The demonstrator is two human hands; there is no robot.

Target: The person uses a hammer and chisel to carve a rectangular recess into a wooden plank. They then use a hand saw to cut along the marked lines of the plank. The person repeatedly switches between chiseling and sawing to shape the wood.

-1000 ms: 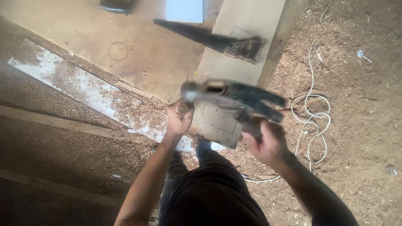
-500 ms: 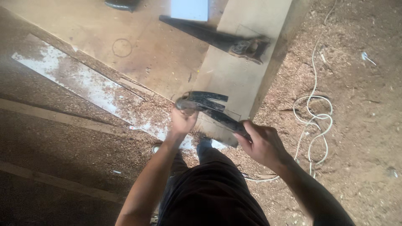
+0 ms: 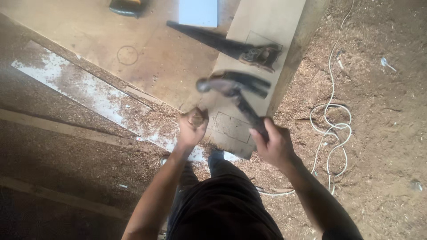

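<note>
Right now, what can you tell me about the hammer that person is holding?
The hammer looks dark, with a grey metal head that has a round striking face at the left and a curved claw at the right. Its long dark handle slants down to the right hand, which grips the lower end. It is raised in the air above the pale board, not touching it. It is a little blurred.

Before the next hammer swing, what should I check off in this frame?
1. Right hand gripping hammer handle: ok.
2. Hammer head raised above the board: ok.
3. Left hand closed at the board's near corner; whether it pinches a nail: cannot tell.
4. Left hand out of the hammer's path: not ok, it sits close below the head.
5. Handsaw lying flat, apart from both hands: ok.
6. White cord away from the feet: cannot tell.
</note>
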